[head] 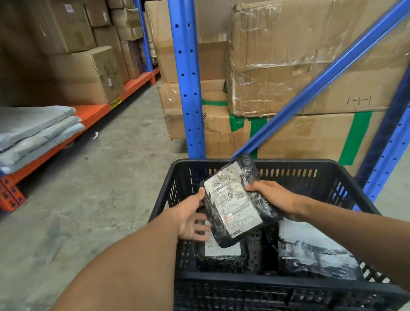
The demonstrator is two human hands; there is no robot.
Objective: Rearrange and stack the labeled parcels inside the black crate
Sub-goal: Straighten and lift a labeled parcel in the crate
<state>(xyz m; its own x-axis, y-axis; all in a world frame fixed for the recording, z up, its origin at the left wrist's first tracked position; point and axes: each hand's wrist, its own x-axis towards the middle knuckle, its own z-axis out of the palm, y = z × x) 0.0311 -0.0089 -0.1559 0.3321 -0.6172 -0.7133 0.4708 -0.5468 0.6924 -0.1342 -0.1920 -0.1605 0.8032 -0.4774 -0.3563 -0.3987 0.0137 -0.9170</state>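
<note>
A black slatted crate [293, 172] stands on the concrete floor in front of me. Above its middle I hold a black-wrapped parcel with a white label [234, 201], tilted with the label facing up. My left hand [190, 219] grips its left edge, thumb on top. Gripping the right edge is my right hand [274, 199]. Inside the crate, a second labeled black parcel [221, 254] lies at the left below the held one. A third parcel [315, 253] with a white label leans against the right wall.
A blue rack upright [187, 65] and a slanted blue brace [332, 76] rise just behind the crate, with taped cardboard boxes [303, 57] stacked behind them. At the left, an orange shelf beam [48, 156] carries folded grey bags [18, 131] and more boxes.
</note>
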